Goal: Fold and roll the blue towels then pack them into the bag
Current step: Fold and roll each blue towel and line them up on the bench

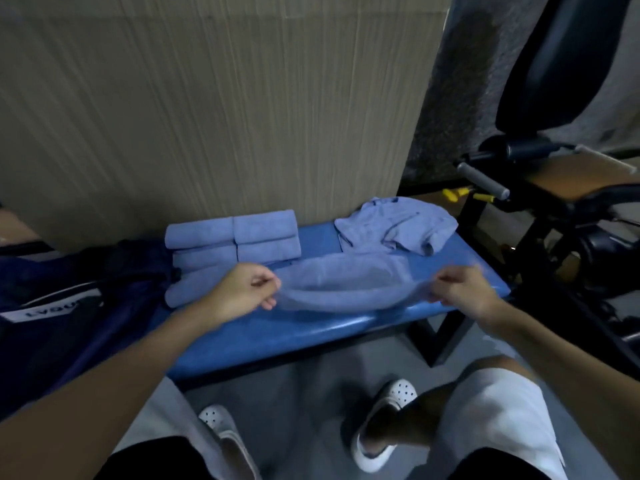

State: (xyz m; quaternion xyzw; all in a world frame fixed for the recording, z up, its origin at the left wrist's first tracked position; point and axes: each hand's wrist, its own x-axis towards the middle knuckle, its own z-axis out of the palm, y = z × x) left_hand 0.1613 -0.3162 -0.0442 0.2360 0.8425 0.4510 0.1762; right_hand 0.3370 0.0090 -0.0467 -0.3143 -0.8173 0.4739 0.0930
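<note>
Soft, thin and light, this blue towel [349, 289]; floppy too, sagging in the middle between two grips; not slippery by the look of it, and nothing in it to break; blurry here, so maybe swinging a little. Best taken by the corners or the short ends, never by the middle, or else just a droopy heap; easy to pull flat with a gentle tug to both sides.

Held low over the blue bench [311, 327], near its front edge; touching the bench or not, hard to tell. Pinching the left end between thumb and fingers, the left hand [247, 289], curled up; pinching the other end the same way, the right hand [464, 292]; well apart from each other, about level, both arms reaching forward.

Behind the left hand, rolled towels [204, 233] lying tight together in neat rows on the bench; farther right, at the back, a crumpled towel pile [398, 226], not yet folded. To the left of the bench, just beside the rolls, a dark blue bag [69, 289]; open or closed, cannot tell.

Next, most likely: lay flat, fold, then roll up snug like the others.
</note>
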